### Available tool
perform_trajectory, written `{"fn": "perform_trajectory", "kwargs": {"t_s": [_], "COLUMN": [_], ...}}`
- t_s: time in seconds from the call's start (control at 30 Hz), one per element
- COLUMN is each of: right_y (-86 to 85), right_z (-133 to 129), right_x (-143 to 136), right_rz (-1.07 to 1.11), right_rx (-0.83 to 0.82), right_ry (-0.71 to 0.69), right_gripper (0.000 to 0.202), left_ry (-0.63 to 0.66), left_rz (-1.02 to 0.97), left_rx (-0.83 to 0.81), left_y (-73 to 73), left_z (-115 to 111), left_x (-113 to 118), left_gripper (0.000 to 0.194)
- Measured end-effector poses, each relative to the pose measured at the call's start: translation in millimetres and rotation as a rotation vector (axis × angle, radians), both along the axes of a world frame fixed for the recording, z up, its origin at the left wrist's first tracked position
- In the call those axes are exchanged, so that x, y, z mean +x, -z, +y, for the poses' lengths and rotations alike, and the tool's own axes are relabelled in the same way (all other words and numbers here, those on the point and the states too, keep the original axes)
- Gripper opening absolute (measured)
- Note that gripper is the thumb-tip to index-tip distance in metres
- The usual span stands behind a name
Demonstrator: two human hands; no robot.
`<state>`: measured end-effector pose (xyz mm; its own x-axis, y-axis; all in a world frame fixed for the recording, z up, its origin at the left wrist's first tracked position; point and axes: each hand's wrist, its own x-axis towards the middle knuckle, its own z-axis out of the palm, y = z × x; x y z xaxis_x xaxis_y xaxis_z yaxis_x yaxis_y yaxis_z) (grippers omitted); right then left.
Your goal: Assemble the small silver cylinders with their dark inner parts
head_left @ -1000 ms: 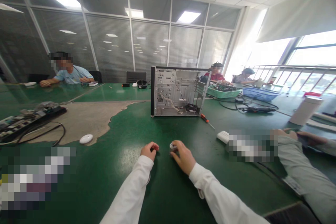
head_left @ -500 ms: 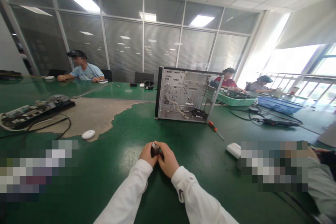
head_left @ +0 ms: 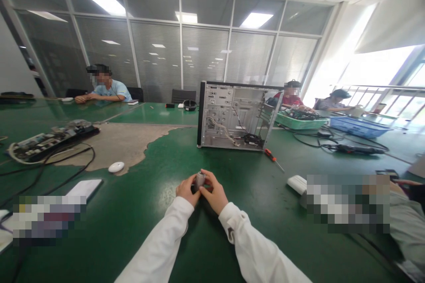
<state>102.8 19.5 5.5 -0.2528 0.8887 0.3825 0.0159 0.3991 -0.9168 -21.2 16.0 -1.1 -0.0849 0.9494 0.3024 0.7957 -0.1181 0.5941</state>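
Note:
Between my two hands, over the green table [head_left: 159, 239], is a small grey cylinder [head_left: 200, 180] with a narrower end on top; its exact kind is too small to make out. My left hand [head_left: 187, 189] grips it from the left, thumb and fingertips pressed against its side. From the right, my right hand [head_left: 215, 192] holds the same cylinder, with a finger near its top and the thumb lower down. The fingers cover parts of both sides. Beyond my hands stands an open computer case [head_left: 241, 115], with cables inside.
An orange screwdriver [head_left: 270, 154] lies by the case. A white oval object [head_left: 116, 167] and an opened device with exposed parts [head_left: 56, 139] are on the left. A green basket [head_left: 302, 123], blue basket [head_left: 360, 128] and black cables lie rightward. Other people sit around the table.
The cylinder now shows more of its light grey side; before, it looked darker with its end facing up. My hands sit slightly higher in view, which has also shifted a little.

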Motion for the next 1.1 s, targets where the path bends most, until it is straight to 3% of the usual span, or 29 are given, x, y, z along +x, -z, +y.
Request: {"fn": "perform_trajectory", "kwargs": {"t_s": [0.27, 0.4, 0.73, 1.1], "right_y": [-0.7, -5.3, -7.1, -7.1], "right_z": [4.6, 0.4, -2.8, -1.3], "right_x": [0.9, 0.4, 1.3, 0.7], "right_rz": [0.59, 0.759, 0.761, 0.707], "right_rx": [-0.512, -0.697, -0.911, -1.016], "right_ry": [-0.03, -0.072, -0.24, -0.286], "right_gripper": [0.046, 0.038, 0.011, 0.038], "left_ry": [-0.046, -0.038, 0.0, 0.154], "left_rz": [-0.207, -0.269, -0.349, -0.23], "left_rx": [0.205, 0.269, 0.363, 0.458], "left_y": [6.2, 3.8, -3.1, -11.3], "left_z": [3.1, 3.9, 1.6, -7.0], "left_x": [-2.2, -4.6, -1.3, 10.3], "left_gripper": [0.044, 0.041, 0.037, 0.037]}}
